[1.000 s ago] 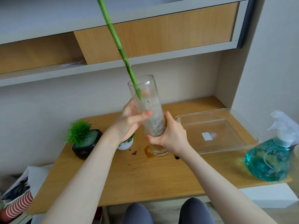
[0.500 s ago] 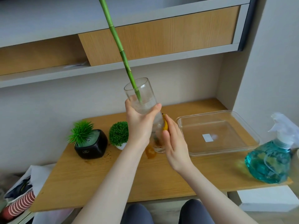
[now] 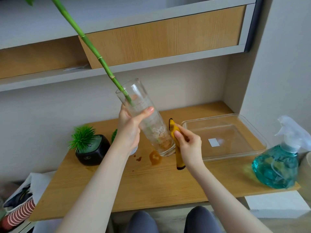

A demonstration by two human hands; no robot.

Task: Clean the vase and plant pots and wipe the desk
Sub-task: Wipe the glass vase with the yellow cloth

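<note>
My left hand (image 3: 130, 127) grips a tall clear glass vase (image 3: 152, 125), held tilted above the wooden desk (image 3: 151, 180), with a long green bamboo stem (image 3: 94, 51) leaning out of it up to the left. My right hand (image 3: 188, 145) pinches a yellow cloth with a black edge (image 3: 176, 148) right beside the vase's lower part. Brown stains (image 3: 154, 158) mark the desk under the vase. A black square pot with a spiky green plant (image 3: 91, 148) stands at the left. A small round green plant (image 3: 114, 137) is mostly hidden behind my left forearm.
A clear rectangular tray (image 3: 235, 153) lies on the desk's right side. A spray bottle of blue liquid (image 3: 279, 163) stands at the right front corner. Shelves with a wooden panel (image 3: 159, 36) hang above. A bag with striped items (image 3: 16, 211) sits low on the left.
My right hand let go of the vase's base and now holds the yellow cloth beside it. My left hand has shifted its grip, tilted the vase more and lifted its base off the desk.
</note>
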